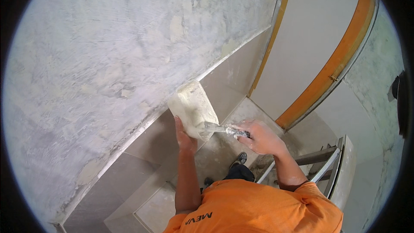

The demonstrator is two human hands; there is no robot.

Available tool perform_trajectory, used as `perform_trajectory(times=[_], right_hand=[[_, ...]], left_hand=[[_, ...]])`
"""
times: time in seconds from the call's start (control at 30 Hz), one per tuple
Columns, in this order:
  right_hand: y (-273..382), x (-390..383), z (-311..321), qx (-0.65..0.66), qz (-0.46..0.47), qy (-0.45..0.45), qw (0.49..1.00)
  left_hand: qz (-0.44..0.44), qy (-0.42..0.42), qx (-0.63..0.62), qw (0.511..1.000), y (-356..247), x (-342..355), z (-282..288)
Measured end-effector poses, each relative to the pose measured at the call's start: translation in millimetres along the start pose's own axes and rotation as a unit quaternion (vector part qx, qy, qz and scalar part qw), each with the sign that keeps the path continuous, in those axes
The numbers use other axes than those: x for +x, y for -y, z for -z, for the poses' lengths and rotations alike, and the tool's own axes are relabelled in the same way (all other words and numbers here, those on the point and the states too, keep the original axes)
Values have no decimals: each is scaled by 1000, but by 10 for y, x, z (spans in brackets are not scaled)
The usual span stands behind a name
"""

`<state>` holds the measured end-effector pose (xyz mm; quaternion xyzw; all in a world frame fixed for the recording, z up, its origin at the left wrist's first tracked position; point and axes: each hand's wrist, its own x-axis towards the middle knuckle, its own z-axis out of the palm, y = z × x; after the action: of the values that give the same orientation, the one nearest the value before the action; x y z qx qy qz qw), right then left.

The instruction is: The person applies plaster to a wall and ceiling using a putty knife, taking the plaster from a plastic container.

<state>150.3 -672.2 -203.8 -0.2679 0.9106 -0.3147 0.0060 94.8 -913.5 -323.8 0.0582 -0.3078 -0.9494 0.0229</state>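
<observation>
A white rectangular tub [184, 103], smeared with pale filler, is tilted in front of me, close to the wall's lower plaster edge. My left hand [185, 136] holds it from the near left side, the fingers partly hidden behind it. In my right hand [258, 137] is a putty knife [220, 128], its handle gripped and caked with filler. The knife's blade points left and reaches the tub's near right part, over the filler. Whitish dust covers my right hand.
The grey-white plastered wall [95, 51] fills the left, with grey tiles [118, 190] below it. An orange door frame [325, 75] surrounds a white panel at the right. A metal stepladder-like frame [321, 166] stands near my right arm. My shoe [239, 159] is on the floor.
</observation>
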Motion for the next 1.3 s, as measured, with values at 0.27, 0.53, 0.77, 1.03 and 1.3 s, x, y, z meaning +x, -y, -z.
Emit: perform_trajectory(times=[0.27,0.53,0.77,1.03,1.3], right_hand=[[-289,139,-221,669,-246,-13,702],[-463,407,-329,770,-131,46,623],[-845,1316,-230,587,-221,-165,761],[-765,2667,-1059,3,-216,-272,938],[-888,1488,-1760,-297,176,-261,901]], left_hand=[[28,1,-20,999,-52,-12,-42],[50,35,-19,998,-39,-4,3],[5,-61,18,998,-357,-167,-70],[-73,-100,50,991,-836,-484,445],[-214,-50,79,972,-1050,-357,364]])
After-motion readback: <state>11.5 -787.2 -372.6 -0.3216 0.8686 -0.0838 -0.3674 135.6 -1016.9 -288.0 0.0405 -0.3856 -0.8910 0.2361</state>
